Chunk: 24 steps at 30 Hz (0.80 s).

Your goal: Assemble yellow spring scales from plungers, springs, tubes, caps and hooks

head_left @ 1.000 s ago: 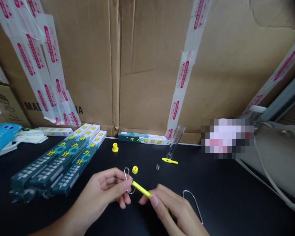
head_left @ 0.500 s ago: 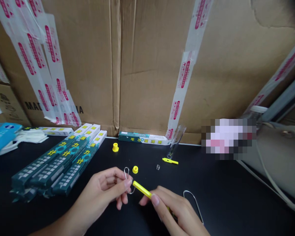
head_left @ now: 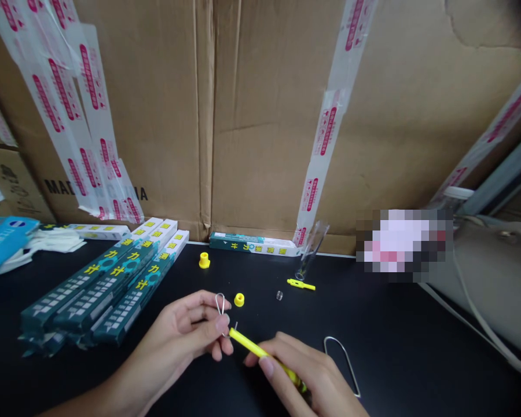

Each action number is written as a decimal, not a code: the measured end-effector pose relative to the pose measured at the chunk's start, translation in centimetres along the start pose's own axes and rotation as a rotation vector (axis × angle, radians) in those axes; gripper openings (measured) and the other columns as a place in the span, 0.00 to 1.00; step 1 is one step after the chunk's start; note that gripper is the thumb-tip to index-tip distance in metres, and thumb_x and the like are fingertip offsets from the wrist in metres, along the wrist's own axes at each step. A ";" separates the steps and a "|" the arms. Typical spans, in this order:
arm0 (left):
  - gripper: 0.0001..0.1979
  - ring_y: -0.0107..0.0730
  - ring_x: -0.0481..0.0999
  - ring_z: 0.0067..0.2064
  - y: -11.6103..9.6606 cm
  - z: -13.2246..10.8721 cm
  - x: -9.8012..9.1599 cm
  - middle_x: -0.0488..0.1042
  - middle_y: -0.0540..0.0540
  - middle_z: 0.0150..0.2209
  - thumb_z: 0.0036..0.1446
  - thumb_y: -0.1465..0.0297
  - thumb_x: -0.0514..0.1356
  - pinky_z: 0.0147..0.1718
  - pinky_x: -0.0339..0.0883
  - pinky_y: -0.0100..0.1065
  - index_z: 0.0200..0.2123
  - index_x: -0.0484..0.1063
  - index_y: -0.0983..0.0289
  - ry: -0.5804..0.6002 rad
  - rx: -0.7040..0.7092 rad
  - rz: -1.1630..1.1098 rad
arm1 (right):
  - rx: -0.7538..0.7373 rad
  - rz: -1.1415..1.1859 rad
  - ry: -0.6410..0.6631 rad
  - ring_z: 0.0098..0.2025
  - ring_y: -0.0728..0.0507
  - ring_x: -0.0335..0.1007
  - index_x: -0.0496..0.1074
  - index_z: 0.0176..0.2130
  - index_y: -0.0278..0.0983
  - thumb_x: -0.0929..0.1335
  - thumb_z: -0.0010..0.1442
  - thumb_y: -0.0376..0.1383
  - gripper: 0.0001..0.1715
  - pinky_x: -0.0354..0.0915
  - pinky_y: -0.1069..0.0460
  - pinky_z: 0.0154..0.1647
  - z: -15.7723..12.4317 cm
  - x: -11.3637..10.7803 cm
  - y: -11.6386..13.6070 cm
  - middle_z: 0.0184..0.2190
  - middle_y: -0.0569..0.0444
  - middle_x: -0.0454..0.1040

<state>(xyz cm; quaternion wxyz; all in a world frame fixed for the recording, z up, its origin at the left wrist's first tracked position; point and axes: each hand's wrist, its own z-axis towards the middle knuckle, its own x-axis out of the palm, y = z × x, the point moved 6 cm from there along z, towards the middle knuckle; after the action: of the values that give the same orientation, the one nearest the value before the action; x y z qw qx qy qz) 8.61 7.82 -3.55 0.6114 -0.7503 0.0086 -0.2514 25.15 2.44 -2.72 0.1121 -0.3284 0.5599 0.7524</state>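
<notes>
My left hand (head_left: 186,327) pinches a bent steel wire loop (head_left: 220,304) between thumb and fingers, with one wire end poking out toward the right. My right hand (head_left: 301,370) grips a yellow plastic rod (head_left: 254,346) near its far end. The rod's tip sits at the wire end, touching or nearly so. Close by on the black table (head_left: 364,324) lie a yellow plastic bushing (head_left: 239,299) and a second wire loop (head_left: 342,365). Part of the rod is hidden inside my right hand.
Farther back lie another yellow bushing (head_left: 204,260), a tiny clear ring (head_left: 279,295), a small yellow part (head_left: 301,284) and a leaning clear tube (head_left: 311,250). Several green boxes (head_left: 104,284) lie left, against a taped cardboard wall (head_left: 260,116).
The yellow rod has swung left and its tip has come to the wire end. My left hand has risen slightly, and the wire loop has shifted with it.
</notes>
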 end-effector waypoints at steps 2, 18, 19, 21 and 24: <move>0.25 0.26 0.79 0.27 0.3 0.0 -0.2 0.76 0.47 0.26 0.48 0.64 0.77 0.26 0.69 0.23 0.47 0.76 0.64 0.018 0.009 -0.034 | -0.009 0.011 0.000 0.35 0.43 0.77 0.78 0.42 0.40 0.60 0.73 0.40 0.19 0.66 0.52 0.36 0.0 0.0 0.1 0.34 0.50 0.79; 0.20 0.27 0.74 0.17 1.7 -0.2 -1.1 0.79 0.50 0.20 0.45 0.59 0.76 0.12 0.65 0.23 0.27 0.70 0.64 -0.069 0.039 0.242 | 0.073 0.156 -0.085 0.34 0.44 0.75 0.79 0.45 0.42 0.60 0.72 0.47 0.22 0.64 0.53 0.36 0.0 -0.3 -0.3 0.32 0.55 0.79; 0.20 0.27 0.74 0.17 1.7 -0.3 -1.1 0.79 0.50 0.19 0.45 0.59 0.76 0.12 0.64 0.23 0.26 0.70 0.63 -0.069 0.037 0.264 | 0.071 0.147 -0.078 0.32 0.45 0.73 0.79 0.46 0.41 0.59 0.73 0.47 0.22 0.63 0.53 0.34 0.0 -0.3 -0.2 0.30 0.56 0.78; 0.19 0.30 0.76 0.19 1.6 -0.4 -0.8 0.78 0.50 0.19 0.45 0.61 0.76 0.12 0.64 0.23 0.27 0.70 0.63 -0.062 0.026 0.298 | 0.066 0.109 -0.067 0.28 0.46 0.69 0.78 0.47 0.41 0.59 0.73 0.47 0.23 0.61 0.53 0.30 0.0 -0.3 -0.1 0.28 0.56 0.76; 0.17 0.34 0.80 0.22 1.4 -0.5 -0.4 0.79 0.49 0.20 0.44 0.65 0.76 0.12 0.67 0.23 0.28 0.70 0.63 -0.055 0.002 0.309 | 0.048 0.084 -0.058 0.26 0.46 0.67 0.78 0.47 0.41 0.58 0.73 0.46 0.23 0.59 0.52 0.28 -0.1 -0.1 0.0 0.28 0.56 0.78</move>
<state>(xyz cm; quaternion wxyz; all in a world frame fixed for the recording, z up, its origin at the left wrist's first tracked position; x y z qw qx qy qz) 8.48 7.14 -4.92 0.6435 -0.7460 0.1072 -0.1336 25.28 2.36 -2.62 0.1044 -0.2797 0.5874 0.7522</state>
